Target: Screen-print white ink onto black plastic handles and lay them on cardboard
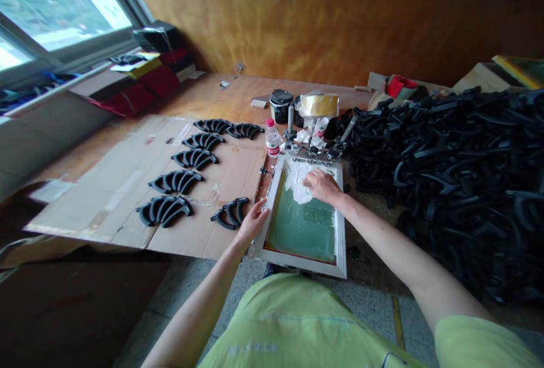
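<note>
A white-edged frame with a green screen (297, 229) lies on the bench in front of me, fixed at its far side to a metal clamp (312, 154). White paste (293, 175) is smeared over the screen's far part. My right hand (322, 185) is closed at that paste, fingers pinched on something white that I cannot make out clearly. At the frame's left edge rests my left hand (255, 219), its fingers against the side. Just left of this hand, curved black parts (229, 213) lie in a small group on cardboard.
More rows of black parts (165, 210) lie on the cardboard (110, 187) at left. A red-capped bottle (272, 140) and a black tub (281, 106) stand behind the frame. A big heap of black parts (446, 170) fills the right side.
</note>
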The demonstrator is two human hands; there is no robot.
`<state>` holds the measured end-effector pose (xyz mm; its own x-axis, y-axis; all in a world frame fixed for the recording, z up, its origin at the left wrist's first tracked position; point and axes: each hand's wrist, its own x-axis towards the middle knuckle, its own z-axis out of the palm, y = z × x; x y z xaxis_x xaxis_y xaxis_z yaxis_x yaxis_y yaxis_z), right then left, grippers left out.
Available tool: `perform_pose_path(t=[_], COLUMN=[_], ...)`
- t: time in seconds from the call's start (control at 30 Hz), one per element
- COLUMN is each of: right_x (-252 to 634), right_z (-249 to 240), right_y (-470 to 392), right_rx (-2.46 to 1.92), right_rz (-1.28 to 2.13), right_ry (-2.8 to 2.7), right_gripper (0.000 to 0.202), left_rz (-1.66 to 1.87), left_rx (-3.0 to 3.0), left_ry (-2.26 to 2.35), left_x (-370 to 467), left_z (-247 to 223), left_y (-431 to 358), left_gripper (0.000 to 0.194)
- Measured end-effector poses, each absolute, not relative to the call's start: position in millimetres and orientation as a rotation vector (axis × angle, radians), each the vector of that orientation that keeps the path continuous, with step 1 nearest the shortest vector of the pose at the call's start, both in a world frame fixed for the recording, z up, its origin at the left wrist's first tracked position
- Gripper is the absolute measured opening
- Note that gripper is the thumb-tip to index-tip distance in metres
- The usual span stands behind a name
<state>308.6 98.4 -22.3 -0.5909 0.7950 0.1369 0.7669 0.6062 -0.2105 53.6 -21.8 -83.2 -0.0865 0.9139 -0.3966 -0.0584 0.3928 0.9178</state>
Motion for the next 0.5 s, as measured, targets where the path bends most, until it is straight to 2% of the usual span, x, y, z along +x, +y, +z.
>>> perform_pose_path(t=[0.13,0.23,0.4,0.5], right_x=[324.1,321.5,318.4,321.2], right_z=[-13.8,-11.7,-34.7,-36.6], right_y=[78.6,82.1,61.7,55.2], right_rx=[-0.934,-0.999,-0.983,-0.926], right_rz=[0.301,0.326,0.189,0.262], right_ry=[-2.809,-2.756,-2.617,-2.628], right_gripper=[0.018,0.013,0.029,0.024], left_rz=[1.014,1.003,0.98,0.972], left_rx=[0.808,0.84,0.875,0.838], left_ry=[1.443,1.448,1.429,1.433], left_x=[53.3,53.0,53.1,55.0], left_z=[-82.2,-84.0,-86.1,-76.7], left_y=[-23.4,-23.7,-23.0,-23.0], left_gripper=[0.064,0.063,0.064,0.064])
